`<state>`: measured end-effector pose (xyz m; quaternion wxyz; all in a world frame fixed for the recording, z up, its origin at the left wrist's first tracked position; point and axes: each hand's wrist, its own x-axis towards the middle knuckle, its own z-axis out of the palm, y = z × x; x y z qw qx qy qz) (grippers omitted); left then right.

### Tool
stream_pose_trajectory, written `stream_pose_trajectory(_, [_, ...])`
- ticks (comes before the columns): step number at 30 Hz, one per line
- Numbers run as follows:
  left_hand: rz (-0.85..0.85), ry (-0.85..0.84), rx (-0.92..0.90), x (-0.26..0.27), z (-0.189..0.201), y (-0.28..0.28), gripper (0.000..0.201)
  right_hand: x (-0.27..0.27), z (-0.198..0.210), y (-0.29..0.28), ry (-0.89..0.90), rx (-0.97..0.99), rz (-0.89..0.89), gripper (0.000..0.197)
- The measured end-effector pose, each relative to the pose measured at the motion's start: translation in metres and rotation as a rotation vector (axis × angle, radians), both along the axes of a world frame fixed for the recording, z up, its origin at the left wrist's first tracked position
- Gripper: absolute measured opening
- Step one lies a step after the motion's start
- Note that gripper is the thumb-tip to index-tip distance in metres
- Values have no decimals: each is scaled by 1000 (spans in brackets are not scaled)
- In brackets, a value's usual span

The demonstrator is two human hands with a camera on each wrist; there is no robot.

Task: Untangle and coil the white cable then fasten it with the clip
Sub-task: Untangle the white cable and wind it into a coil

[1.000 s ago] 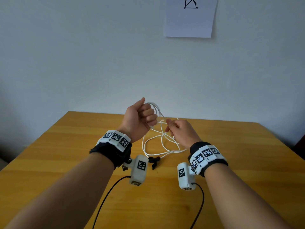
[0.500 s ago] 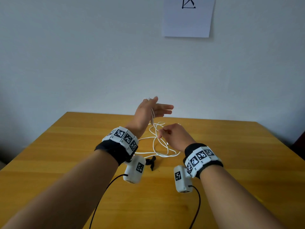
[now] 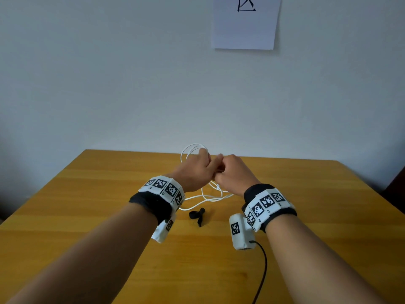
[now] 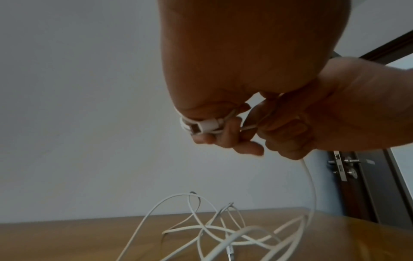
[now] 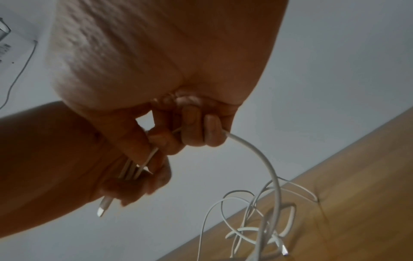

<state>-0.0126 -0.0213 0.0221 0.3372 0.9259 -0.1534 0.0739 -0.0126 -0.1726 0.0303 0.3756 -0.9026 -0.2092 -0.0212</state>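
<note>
My left hand point(image 3: 198, 170) is raised over the table and grips a few loops of the white cable point(image 3: 192, 150), which arch above its knuckles. In the left wrist view the curled fingers point(image 4: 225, 136) hold the loops with a white plug point(image 4: 208, 126). My right hand point(image 3: 230, 172) touches the left and pinches a strand of the cable point(image 5: 252, 151) between thumb and fingers. The loose, tangled part of the cable point(image 3: 210, 197) hangs down to the table between my wrists. The small black clip point(image 3: 198, 215) lies on the table just in front of it.
The wooden table point(image 3: 87, 205) ends at a pale wall with a sheet of paper point(image 3: 245, 23) on it. A dark door with a metal handle point(image 4: 348, 165) stands to the right. Black wires point(image 3: 262, 270) run from the wrist cameras across the near table.
My left hand went from outspread fingers to curled fingers around the loops and dropped lower. My right hand rose and moved left until it met the left hand.
</note>
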Motion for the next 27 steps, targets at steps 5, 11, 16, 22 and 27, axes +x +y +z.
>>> stream_pose_trajectory(5, [48,4,115,1,-4,8,62,7,-2,-6,-21,13,-25,16])
stream_pose_trajectory(11, [44,161,110,-3,-2,16,63,11,-2,-15,-3,27,-55,7])
stream_pose_trajectory(16, [73,245,-156,3,-1,19,56,18,-8,-20,-23,40,-86,18])
stream_pose_trajectory(22, [28,383,-681,5,12,14,51,23,-6,-19,-78,49,-71,38])
stream_pose_trajectory(27, [-84,568,-1127,2,26,12,55,22,0,-16,-111,111,-90,35])
